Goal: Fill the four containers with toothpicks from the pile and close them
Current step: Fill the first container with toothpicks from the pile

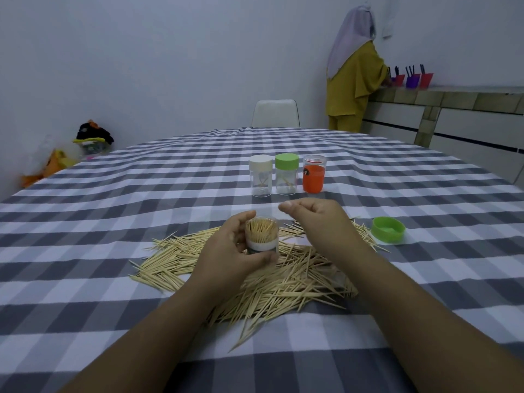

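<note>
Two hands worked above the toothpick pile (255, 282). The left hand (226, 251) gripped an open container (261, 235) packed with upright toothpicks; the right hand (314, 214), just beside it, hung loosely curled, holding nothing visible. Right of that hand lay a green lid (388, 230) on the tabletop (113, 222). Beyond both hands stood three containers: white-lidded (260, 176), green-lidded (286, 174) and orange (314, 173).

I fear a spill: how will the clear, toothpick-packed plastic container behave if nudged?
The clear plastic container is lidless, so tipping would likely scatter toothpicks. It is round-walled, so probably rolls. The left hand grips it tilted.
</note>
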Action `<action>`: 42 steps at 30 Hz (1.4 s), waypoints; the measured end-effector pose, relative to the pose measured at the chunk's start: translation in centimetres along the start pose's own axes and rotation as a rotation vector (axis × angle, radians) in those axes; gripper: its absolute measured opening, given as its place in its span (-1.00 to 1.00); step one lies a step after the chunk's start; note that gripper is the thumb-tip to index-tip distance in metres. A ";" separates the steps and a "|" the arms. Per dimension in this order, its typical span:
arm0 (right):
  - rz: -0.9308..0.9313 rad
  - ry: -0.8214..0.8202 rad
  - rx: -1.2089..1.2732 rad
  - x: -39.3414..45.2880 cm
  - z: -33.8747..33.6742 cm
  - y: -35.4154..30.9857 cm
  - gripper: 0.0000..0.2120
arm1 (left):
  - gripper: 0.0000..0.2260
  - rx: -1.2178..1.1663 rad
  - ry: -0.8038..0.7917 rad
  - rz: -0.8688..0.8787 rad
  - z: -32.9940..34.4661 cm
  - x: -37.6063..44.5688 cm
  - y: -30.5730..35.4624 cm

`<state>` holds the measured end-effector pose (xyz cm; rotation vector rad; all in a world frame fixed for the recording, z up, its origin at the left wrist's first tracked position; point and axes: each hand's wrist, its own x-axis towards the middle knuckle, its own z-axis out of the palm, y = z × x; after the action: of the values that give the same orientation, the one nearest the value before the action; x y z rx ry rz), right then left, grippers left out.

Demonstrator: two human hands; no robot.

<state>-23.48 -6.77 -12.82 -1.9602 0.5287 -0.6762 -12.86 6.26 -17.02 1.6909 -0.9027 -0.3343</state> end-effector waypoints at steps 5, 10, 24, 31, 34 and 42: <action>0.088 -0.357 -0.597 0.6 -1.6 1.2 -0.48 | -0.26 0.003 0.026 -0.015 -0.2 0.1 -0.2; 0.038 -0.439 -0.718 0.3 0.2 1.7 -0.28 | -0.26 0.034 0.075 -0.008 -0.3 0.4 -0.2; -0.291 -0.268 -1.094 0.8 1.4 2.7 -0.75 | -0.25 0.044 0.099 -0.010 -0.4 0.4 -0.1; -0.245 -0.275 -1.185 0.5 2.0 2.3 -0.74 | -0.23 0.044 0.093 -0.003 -0.4 0.4 -0.3; -0.146 -0.260 -1.190 0.5 1.8 1.9 -0.75 | -0.24 0.035 0.095 -0.003 -0.4 0.4 -0.2; -0.074 -0.109 -1.065 0.8 1.3 1.2 -0.81 | -0.24 0.038 0.086 -0.005 -0.4 0.4 -0.2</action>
<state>-22.13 -6.95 -14.17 -2.9918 0.8570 -0.3236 -12.26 6.25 -17.01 1.7297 -0.8462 -0.2476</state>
